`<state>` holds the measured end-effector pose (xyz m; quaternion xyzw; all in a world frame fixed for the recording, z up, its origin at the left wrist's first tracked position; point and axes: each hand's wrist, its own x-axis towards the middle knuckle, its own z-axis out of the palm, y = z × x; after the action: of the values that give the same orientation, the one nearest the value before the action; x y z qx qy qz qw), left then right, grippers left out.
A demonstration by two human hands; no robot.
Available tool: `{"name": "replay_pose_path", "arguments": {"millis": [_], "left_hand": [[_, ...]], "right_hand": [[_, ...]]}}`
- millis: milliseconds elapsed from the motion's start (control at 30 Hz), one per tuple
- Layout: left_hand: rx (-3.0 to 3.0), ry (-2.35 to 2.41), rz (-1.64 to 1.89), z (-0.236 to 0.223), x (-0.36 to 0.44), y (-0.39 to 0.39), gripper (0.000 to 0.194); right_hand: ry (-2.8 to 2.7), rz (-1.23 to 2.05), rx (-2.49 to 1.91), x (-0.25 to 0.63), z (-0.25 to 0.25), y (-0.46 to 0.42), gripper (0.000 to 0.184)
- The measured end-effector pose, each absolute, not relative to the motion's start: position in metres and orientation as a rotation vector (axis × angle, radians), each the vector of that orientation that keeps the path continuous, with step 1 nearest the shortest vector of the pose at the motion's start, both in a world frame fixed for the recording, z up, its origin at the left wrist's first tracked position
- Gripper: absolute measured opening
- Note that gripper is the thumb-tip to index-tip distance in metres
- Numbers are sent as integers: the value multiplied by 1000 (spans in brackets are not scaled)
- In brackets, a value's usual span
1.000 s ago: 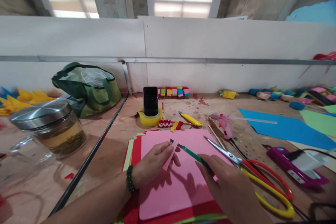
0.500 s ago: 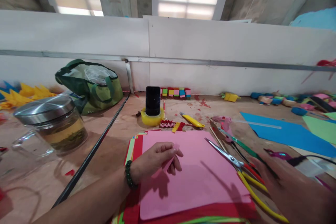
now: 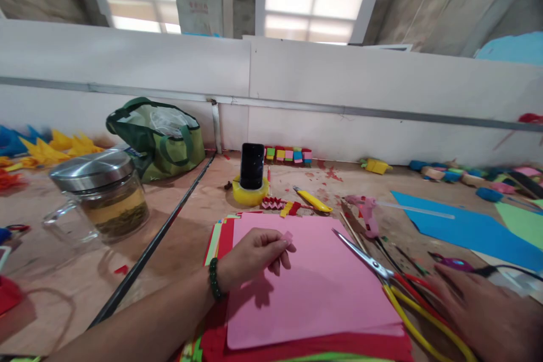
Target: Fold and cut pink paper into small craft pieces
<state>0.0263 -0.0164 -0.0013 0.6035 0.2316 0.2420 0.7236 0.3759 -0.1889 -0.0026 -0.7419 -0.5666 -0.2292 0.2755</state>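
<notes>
Left hand (image 3: 258, 253), over pink sheet (image 3: 322, 294): fingers clamped on pink slip (image 3: 287, 236). Right hand (image 3: 481, 300), past sheet's right edge: green tool (image 3: 416, 264) apparently now released; fingers blurred, cannot tell.

Right fingers (image 3: 456, 278) blurred, scissors (image 3: 375, 267) part-hidden

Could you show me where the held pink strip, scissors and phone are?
Pink strip (image 3: 288, 236): head view, on its upper end.
Scissors (image 3: 375, 266): head view, on the metal pivot.
Phone (image 3: 252, 166): head view, on the dark screen.
</notes>
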Motion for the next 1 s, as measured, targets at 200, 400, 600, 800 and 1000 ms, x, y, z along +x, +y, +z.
{"name": "replay_pose_path", "arguments": {"millis": [200,400,600,800,1000], "left_hand": [[1694,473,387,-10,28,-33,41],[1779,383,355,-5,24,-38,40],[1738,497,350,-7,23,-28,31],[1697,466,248,-5,21,-21,24],[1884,828,666,-7,8,25,32]], "right_hand": [[-1831,-84,-1652,225,26,-160,29],[-1882,230,-1549,184,18,-129,26],[-1765,-9,-1499,196,5,-124,22],[-1597,-139,-1502,200,-6,-123,14],[-1651,-62,-1528,211,-12,-134,28]]}}
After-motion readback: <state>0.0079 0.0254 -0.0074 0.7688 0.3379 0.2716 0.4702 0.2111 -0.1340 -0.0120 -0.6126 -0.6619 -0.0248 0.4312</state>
